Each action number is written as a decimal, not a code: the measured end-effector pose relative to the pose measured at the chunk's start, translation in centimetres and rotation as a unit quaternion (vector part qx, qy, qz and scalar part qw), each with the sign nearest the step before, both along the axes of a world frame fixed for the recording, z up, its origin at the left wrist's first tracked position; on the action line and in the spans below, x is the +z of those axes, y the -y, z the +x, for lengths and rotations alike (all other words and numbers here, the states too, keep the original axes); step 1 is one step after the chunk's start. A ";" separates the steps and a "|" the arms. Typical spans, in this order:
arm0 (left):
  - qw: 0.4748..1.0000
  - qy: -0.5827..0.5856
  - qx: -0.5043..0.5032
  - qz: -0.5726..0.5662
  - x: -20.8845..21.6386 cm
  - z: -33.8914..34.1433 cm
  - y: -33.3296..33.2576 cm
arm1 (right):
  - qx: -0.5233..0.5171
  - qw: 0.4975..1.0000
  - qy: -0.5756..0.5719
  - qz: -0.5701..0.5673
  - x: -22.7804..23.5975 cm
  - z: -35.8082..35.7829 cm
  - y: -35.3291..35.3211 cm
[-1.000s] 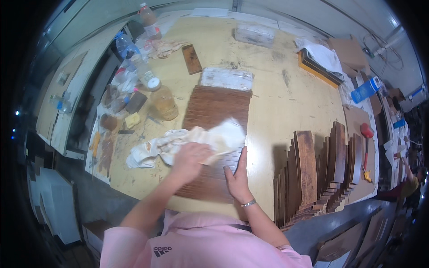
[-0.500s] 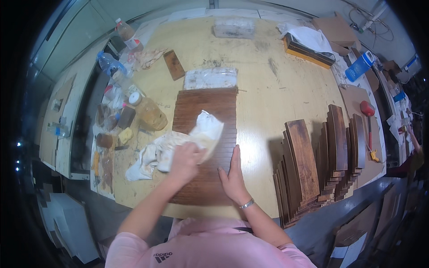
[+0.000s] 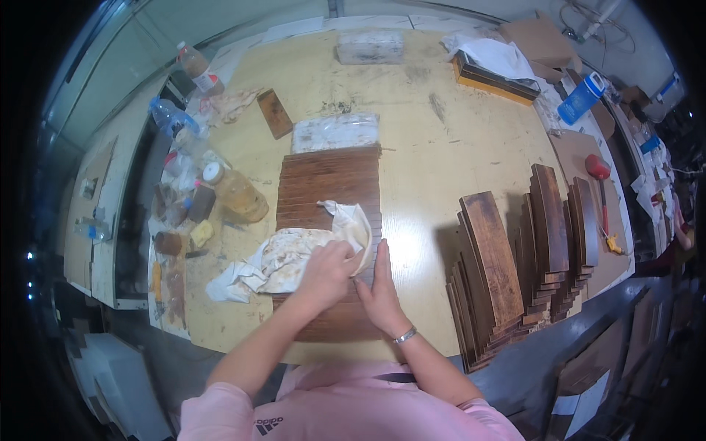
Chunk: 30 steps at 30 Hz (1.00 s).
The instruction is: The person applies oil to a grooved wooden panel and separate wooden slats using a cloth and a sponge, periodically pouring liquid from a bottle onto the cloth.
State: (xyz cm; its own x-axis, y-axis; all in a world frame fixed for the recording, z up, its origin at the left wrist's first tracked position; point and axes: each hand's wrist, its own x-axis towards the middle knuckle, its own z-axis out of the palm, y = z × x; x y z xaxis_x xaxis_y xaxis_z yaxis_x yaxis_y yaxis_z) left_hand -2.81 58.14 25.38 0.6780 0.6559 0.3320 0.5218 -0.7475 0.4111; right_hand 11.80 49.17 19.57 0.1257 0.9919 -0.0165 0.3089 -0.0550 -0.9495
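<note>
Brown wooden strips (image 3: 329, 174) lie side by side across the table in front of me. A stained white rag (image 3: 288, 253) is bunched in my left hand (image 3: 328, 275), whose fingers are closed on it and press it onto the strips near their right ends. One end of the rag trails left over the tabletop. My right hand (image 3: 382, 298) rests along the right edge of the strips with thumb and fingers apart, close beside the left hand. A white wrapped block (image 3: 336, 133) touches the far end of the row.
Dark wooden strips (image 3: 491, 257) stand in leaning stacks at the right. To the left are a jar of amber liquid (image 3: 239, 195), plastic bottles (image 3: 173, 117) and a yellow lump (image 3: 202, 234). A small wooden block (image 3: 274, 114) lies farther back. A red-headed mallet (image 3: 598, 168) lies far right.
My left hand has moved right and slightly nearer with the rag, up to my right hand. The right hand stays at the strips' edge. The view has shifted a little.
</note>
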 end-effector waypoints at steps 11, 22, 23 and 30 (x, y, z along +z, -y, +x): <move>0.999 -0.001 0.032 0.026 -0.8 -0.1 0.1 | -0.008 1.000 0.011 0.009 0.5 -0.1 0.1; 0.999 0.014 0.039 0.029 -0.6 0.9 0.9 | -0.004 1.000 0.012 0.012 0.1 -0.2 0.1; 0.999 0.004 0.036 0.013 -0.4 0.4 1.0 | -0.010 1.000 0.013 0.013 0.4 -0.1 0.0; 0.981 -0.062 0.182 0.024 -1.1 -7.6 1.0 | -0.006 1.000 0.029 0.005 0.4 0.2 -0.1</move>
State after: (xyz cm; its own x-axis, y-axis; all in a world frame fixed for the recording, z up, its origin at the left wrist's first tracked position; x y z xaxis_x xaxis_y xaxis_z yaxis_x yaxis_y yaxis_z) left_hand -10.46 57.15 24.29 0.4394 0.8472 0.2986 0.8013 -0.5199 0.2960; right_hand 11.96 49.26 20.02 0.1391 0.9903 0.0007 0.3628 -0.0503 -0.9305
